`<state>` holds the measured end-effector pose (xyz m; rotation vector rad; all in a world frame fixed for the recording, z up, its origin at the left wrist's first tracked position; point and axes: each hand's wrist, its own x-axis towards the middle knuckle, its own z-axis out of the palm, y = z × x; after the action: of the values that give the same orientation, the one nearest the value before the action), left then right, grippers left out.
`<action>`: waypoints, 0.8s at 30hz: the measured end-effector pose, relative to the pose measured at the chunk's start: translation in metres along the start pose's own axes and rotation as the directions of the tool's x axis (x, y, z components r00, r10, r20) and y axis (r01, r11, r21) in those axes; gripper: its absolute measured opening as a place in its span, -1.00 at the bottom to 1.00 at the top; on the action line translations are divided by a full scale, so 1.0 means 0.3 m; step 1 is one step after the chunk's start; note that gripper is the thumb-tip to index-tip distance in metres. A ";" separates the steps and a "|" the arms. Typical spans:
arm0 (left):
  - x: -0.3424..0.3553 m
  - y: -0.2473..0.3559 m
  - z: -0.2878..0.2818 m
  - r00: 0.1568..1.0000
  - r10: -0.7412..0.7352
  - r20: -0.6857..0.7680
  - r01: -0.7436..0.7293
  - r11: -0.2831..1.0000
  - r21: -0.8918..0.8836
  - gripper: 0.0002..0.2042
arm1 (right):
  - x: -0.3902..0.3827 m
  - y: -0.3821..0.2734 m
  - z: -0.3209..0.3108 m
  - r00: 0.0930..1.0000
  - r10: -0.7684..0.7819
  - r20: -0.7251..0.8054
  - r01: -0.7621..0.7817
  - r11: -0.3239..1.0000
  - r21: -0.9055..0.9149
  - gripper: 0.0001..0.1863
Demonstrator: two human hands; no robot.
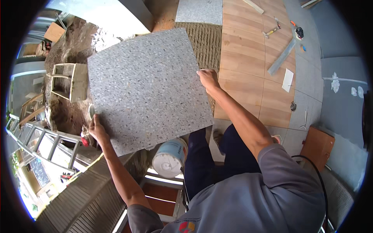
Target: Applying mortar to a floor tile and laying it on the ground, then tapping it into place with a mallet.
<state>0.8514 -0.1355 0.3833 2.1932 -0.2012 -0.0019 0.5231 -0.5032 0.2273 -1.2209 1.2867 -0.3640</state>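
Grey short sleeves (285,165) sat nearest, above dark trousers (237,155) and a white bucket (168,160) beside the person's left leg. Over the bucket's far side and beyond, a speckled grey tile (147,89) hung in the air, turned askew to the floor's seams. The left hand (98,131) was clamped on its left edge, toward the near corner, and the right hand (210,81) gripped the opposite edge farther up; the fingers underneath were hidden. Such a spread hold probably shared the weight of a broad, rigid slab and kept its face uncovered. The left arm (120,171) reached forward and outward, while the right arm (239,110) slanted inward, its hand curled over the edge. Past the tile's right side lay ridged mortar (204,44), bordering the left edge of the wood-look floor (243,70). Toward that floor's right edge lay a white sheet (287,80), a metal bar (281,57) and, farther off, a hammer (272,31), perhaps put there to stay clear of the mortar. A paler grey tile (199,11) adjoined the mortar's far end.
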 end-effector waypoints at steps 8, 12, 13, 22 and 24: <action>0.271 -0.089 0.749 0.981 -0.081 0.178 0.083 0.997 -0.003 -0.63 | 0.538 0.073 -0.164 0.981 -0.019 -0.192 0.003 0.996 -0.084 -0.60; 0.323 0.054 1.174 0.982 -0.064 0.176 0.053 0.997 0.064 -0.59 | 0.889 0.033 -0.329 0.990 -0.014 -0.139 -0.018 0.973 -0.229 -0.64; 0.308 0.043 1.245 0.980 -0.058 0.192 0.036 0.993 0.113 -0.59 | 0.921 0.107 -0.365 0.988 0.007 -0.152 -0.042 0.973 -0.228 -0.64; 0.401 -0.011 2.106 0.974 -0.073 0.213 0.004 0.951 0.310 -0.53 | 1.679 0.388 -0.531 0.986 -0.139 -0.096 0.060 0.819 -0.570 -0.67; 0.466 -0.087 2.295 0.960 -0.141 0.243 0.057 0.945 0.322 -0.53 | 1.855 0.502 -0.511 0.971 -0.221 -0.096 0.111 0.767 -0.632 -0.70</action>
<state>0.9415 -0.6940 -0.0341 2.5151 -0.2526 -0.3426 0.5125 -0.9568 -0.1600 -1.9148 1.5065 -0.1619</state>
